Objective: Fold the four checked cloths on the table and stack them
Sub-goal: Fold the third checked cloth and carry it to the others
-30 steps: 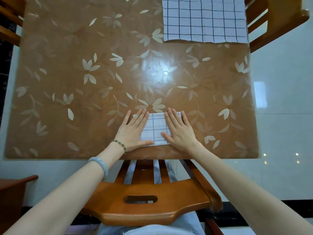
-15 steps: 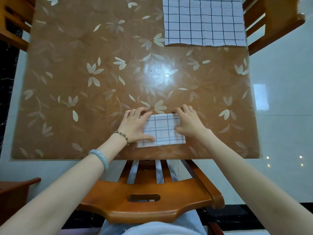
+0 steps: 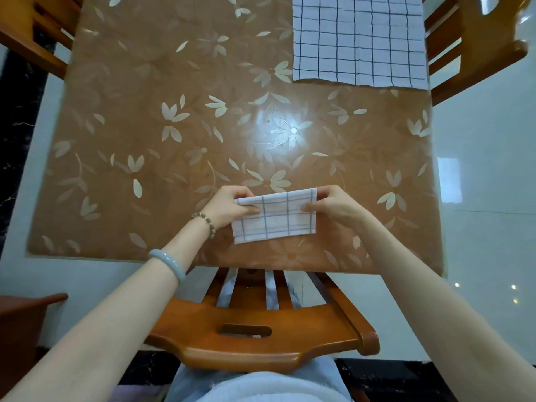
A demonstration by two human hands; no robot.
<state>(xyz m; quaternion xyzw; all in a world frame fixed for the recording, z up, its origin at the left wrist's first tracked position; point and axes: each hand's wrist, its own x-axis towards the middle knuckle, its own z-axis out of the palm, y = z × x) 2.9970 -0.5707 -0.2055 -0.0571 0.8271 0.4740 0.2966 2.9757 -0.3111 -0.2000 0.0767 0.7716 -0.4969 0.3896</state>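
A small folded white cloth with a blue check lies near the table's front edge. My left hand pinches its far left corner and my right hand pinches its far right corner, so the far edge is raised off the table while the near edge rests on it. A larger unfolded checked cloth lies flat at the far right of the table, partly cut off by the top of the view. No other checked cloth is in view.
The table has a glossy brown top with a pale flower pattern. A wooden chair back stands between me and the front edge. More wooden chairs stand at far right and far left.
My hands went from pressing flat on the folded cloth to curling at its far corners, then pinched those corners and raised the far edge.
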